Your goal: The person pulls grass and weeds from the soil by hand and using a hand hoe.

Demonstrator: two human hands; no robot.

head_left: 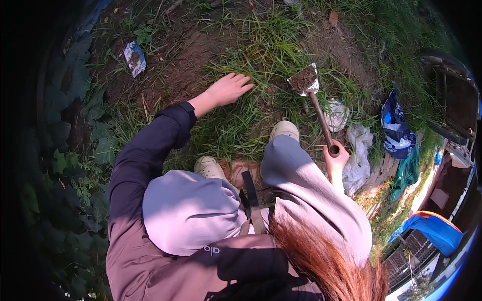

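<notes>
My right hand (336,156) is closed round the end of a long brown handle. It belongs to a small hand shovel (322,116), whose flat pale blade carries dark soil (304,79) and points away from me over the grass. My left hand (229,90) reaches out over green grass (261,55), palm down, with its fingers stretched out and nothing visible in them. Bare brown earth (193,55) lies just beyond and to the left of that hand. The grass partly hides what is under the fingertips.
A crumpled blue and white packet (134,59) lies on the soil at far left. To the right are white plastic bags (358,155), a blue patterned bag (396,128) and a green bag (405,173). Leafy plants (55,165) line the left side. My pale shoes (284,130) stand near a brick (243,170).
</notes>
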